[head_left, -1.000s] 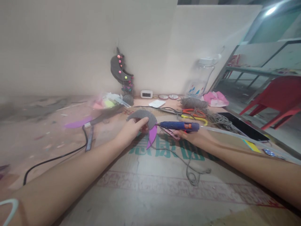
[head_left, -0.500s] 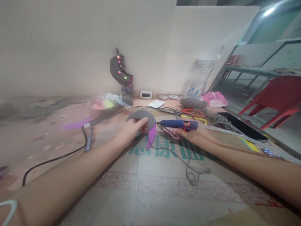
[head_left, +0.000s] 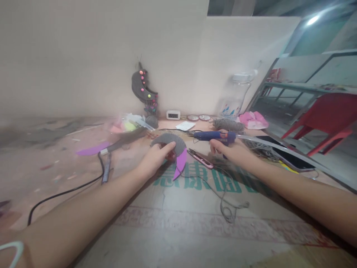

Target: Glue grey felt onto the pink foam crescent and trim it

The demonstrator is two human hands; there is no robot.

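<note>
My left hand pinches a crescent moon shape between thumb and fingers. Grey yarn covers most of the crescent; its lower tip is bare purple. From it a loose grey strand trails over the table to the right. My right hand is closed around a blue hot glue gun, whose nozzle points left, a short way off the crescent's upper right. A clear glue stick runs out of the gun's back end. Below the gun lie pink thread snips, touched by neither hand.
A yarn-covered crescent with pompoms hangs on the wall. Along the back stand a small clock, a clear bottle and a grey yarn skein. A phone lies right; a purple piece and black cable left.
My right hand has lifted the glue gun up and away from the crescent's edge, so its nozzle is now apart from it. My left hand keeps its hold in nearly the same place.
</note>
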